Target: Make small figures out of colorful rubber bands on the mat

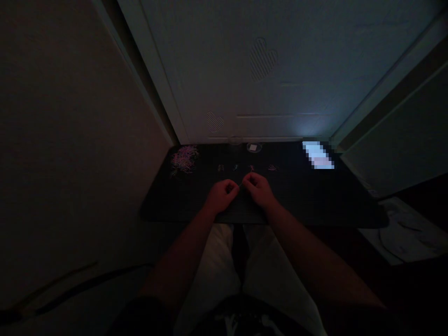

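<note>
Bench [315, 200]: matt, finely ribbed
Door panel [206, 60]: smooth, dull, painted-looking
Striped heart [263, 59]: ridged-looking
Strand pile [184, 158]: plastic-looking, sheen too dim to tell
Round dish [259, 149]: clear, plastic or glass
Trousers [206, 266]: matt cloth, softly creased

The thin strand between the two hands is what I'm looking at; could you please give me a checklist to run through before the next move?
1. Thin strand spans the gap between the hands: ok.
2. Left hand and right hand both pinched on it: ok.
3. Strand ends secure: cannot tell, fingers hide them.
4. Loose pile apart from both hands: ok.
5. Reddish cluster apart from the right hand: cannot tell, they nearly meet in this view.
6. Good light: not ok, the scene is dark around the bright screen.
</note>
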Demonstrator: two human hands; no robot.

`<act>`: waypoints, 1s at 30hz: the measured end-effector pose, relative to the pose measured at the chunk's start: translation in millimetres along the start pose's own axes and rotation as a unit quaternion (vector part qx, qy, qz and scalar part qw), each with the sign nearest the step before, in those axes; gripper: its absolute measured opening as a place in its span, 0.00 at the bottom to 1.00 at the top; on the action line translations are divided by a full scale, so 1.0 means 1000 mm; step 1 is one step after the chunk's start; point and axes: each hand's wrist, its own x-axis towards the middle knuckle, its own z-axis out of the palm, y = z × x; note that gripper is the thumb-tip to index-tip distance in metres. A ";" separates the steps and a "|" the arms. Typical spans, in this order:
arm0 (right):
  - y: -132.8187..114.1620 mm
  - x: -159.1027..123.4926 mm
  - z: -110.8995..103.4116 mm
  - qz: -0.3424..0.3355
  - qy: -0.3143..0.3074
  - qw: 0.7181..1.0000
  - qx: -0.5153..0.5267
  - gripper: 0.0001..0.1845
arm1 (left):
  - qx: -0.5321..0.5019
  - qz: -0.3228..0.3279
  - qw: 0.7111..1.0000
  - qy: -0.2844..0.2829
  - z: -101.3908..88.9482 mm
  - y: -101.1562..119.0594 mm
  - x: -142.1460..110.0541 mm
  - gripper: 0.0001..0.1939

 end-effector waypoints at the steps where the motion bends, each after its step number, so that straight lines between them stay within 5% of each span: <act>1: 0.000 0.000 0.000 0.002 0.004 1.000 -0.001 0.08 | -0.001 -0.001 1.000 0.000 0.000 0.000 0.000 0.10; 13: 0.003 0.004 -0.004 0.035 0.083 0.988 0.129 0.10 | 0.005 -0.007 1.000 -0.007 -0.001 0.001 -0.002 0.09; 30: -0.002 0.000 0.004 -0.019 -0.017 1.000 -0.015 0.08 | -0.007 -0.012 1.000 0.019 0.001 0.002 0.000 0.08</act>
